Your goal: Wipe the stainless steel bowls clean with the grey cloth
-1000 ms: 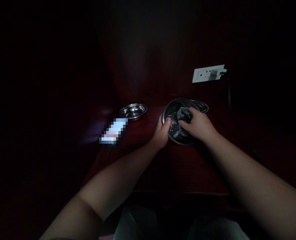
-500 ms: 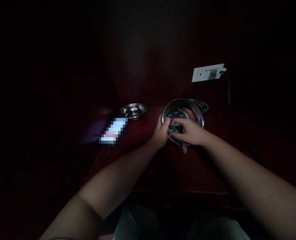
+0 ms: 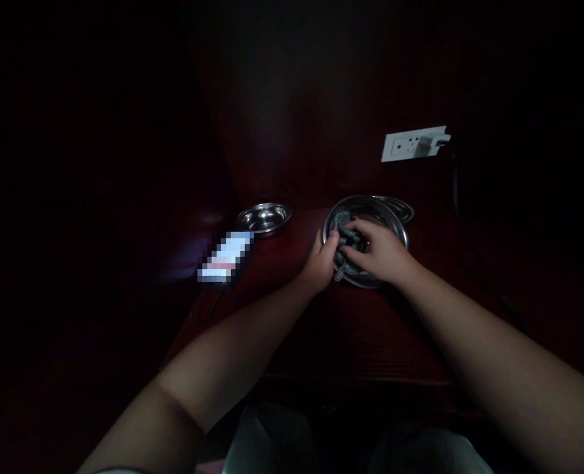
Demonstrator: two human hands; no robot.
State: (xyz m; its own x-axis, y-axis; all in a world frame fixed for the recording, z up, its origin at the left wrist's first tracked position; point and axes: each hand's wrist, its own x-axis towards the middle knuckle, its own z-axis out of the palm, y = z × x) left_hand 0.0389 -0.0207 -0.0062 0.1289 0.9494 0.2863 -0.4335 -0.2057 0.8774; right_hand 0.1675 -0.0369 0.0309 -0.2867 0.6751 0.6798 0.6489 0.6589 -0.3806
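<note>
A shiny metal bowl (image 3: 381, 218) is tilted with its mouth towards me. At its left side, my left hand (image 3: 322, 264) grips the wall, thumb over the rim and fingers hidden behind. My right hand (image 3: 383, 253) reaches into the mouth, its thumb and fingers closed on a grey patterned cloth (image 3: 342, 221). The cloth is bunched against the inside of the bowl, and one end hangs at the lower left rim. Part of it is covered by my right fingers.
Behind the bowl lies another round metal piece (image 3: 406, 209), partly hidden. To the left stand a small metal bowl (image 3: 265, 220) and a lit phone (image 3: 225, 257) with a cable. A wall socket (image 3: 414, 144) holds a plug, and a dark cord (image 3: 455, 181) hangs nearby. The red tabletop (image 3: 331, 336) is dim.
My right hand has shifted the cloth inside the bowl; more of it now shows higher up at the left. The hanging end has moved left. My left hand keeps its grip.
</note>
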